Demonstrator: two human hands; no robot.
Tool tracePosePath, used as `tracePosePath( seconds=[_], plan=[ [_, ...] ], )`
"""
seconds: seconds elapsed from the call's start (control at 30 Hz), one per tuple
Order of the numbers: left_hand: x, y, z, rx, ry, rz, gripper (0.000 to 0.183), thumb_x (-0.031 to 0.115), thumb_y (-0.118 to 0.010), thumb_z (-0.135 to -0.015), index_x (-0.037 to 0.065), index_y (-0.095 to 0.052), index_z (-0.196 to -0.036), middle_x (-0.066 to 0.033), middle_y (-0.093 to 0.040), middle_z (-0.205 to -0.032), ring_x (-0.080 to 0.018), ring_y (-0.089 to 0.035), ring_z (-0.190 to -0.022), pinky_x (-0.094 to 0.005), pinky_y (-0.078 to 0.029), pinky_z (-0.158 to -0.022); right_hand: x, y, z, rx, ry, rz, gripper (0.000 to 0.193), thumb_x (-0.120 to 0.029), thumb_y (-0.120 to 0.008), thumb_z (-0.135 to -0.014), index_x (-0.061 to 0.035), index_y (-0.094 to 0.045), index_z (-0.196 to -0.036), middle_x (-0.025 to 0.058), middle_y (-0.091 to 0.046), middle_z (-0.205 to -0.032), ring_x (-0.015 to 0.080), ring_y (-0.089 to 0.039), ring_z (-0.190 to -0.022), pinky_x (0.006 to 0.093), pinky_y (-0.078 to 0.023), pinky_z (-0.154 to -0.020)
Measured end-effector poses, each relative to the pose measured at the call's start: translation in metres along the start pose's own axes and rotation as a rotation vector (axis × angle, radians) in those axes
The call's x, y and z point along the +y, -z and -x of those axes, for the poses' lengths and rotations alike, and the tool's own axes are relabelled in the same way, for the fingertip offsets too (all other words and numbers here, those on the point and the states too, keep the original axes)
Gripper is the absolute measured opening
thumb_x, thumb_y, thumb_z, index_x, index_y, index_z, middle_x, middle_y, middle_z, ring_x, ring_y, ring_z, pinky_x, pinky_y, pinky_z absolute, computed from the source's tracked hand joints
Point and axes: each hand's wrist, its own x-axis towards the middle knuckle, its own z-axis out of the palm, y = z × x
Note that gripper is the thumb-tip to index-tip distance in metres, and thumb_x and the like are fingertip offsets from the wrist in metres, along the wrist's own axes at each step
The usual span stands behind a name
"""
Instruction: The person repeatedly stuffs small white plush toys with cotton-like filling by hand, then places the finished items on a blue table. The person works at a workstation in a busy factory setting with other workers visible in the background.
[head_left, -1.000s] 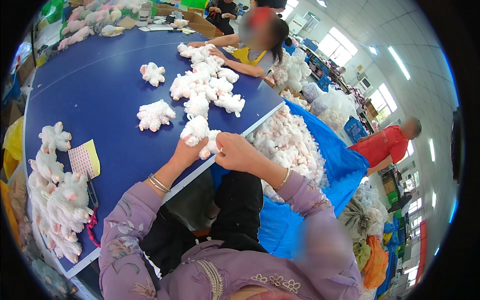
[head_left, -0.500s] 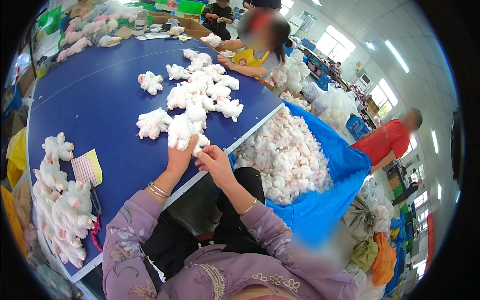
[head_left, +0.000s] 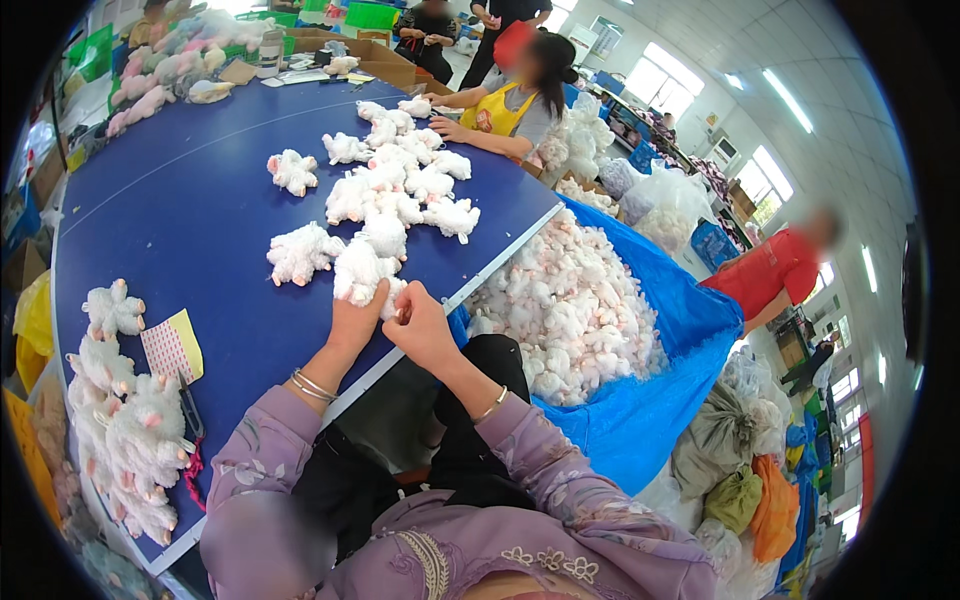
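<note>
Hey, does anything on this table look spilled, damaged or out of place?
Nothing looks spilled or damaged. Slightly untidy: on the left of the blue table, a slim grey tool with a pink cord lies loose between the slanted patterned sheet and the heaped white plush toys.

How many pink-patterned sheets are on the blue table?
1: the pink-patterned sheet with a yellow edge lies on the blue table, left of the left hand, beside the pile of white plush toys. Others may be hidden under toys.
</note>
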Motion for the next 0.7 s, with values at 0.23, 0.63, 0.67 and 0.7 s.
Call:
tracePosePath(
  seconds=[0.23,0.63,0.67,0.7],
  plan=[
    [-0.016,0.001,-0.006,0.002,-0.014,-0.015,0.035,0.010,-0.066,-0.084,-0.001,-0.059,-0.116,-0.0118,-0.065,-0.108,-0.0193,-0.063,-0.099,-0.0322,-0.050,-0.084,-0.017,0.021,0.005,-0.109,0.413,0.248,0.023,0.005,-0.058,-0.068,-0.0012,-0.043,-0.083,0.0142,-0.046,-0.080,0.0328,-0.052,-0.067,0.0383,-0.043,-0.059],
    [0.020,0.001,0.004,-0.363,0.125,0.044,0.025,0.020,-0.073,-0.084,0.003,-0.063,-0.099,0.0004,-0.060,-0.071,-0.0054,-0.052,-0.053,-0.0211,-0.040,-0.047,0.022,0.059,0.004,-0.080,0.011,-0.128,0.018,0.001,-0.062,-0.074,-0.0080,-0.051,-0.085,-0.0024,-0.050,-0.077,0.0061,-0.049,-0.067,0.0229,-0.040,-0.057],
    [0.019,0.003,0.003,-0.424,0.115,-0.053,0.023,0.020,-0.072,-0.085,0.003,-0.062,-0.094,0.0003,-0.058,-0.070,-0.0060,-0.052,-0.056,-0.0220,-0.041,-0.049,0.024,0.077,-0.007,0.018,-0.086,-0.091,0.017,0.000,-0.064,-0.073,-0.0077,-0.054,-0.085,-0.0011,-0.052,-0.076,0.0074,-0.053,-0.068,0.0232,-0.043,-0.058],
    [0.017,0.007,0.005,-0.388,0.094,-0.083,0.022,0.021,-0.072,-0.086,0.003,-0.060,-0.091,0.0006,-0.058,-0.069,-0.0057,-0.051,-0.057,-0.0223,-0.041,-0.050,-0.011,0.100,-0.015,0.047,-0.215,-0.332,0.020,0.001,-0.066,-0.070,-0.0063,-0.055,-0.085,-0.0008,-0.053,-0.075,0.0095,-0.054,-0.068,0.0247,-0.045,-0.060]
  ],
)
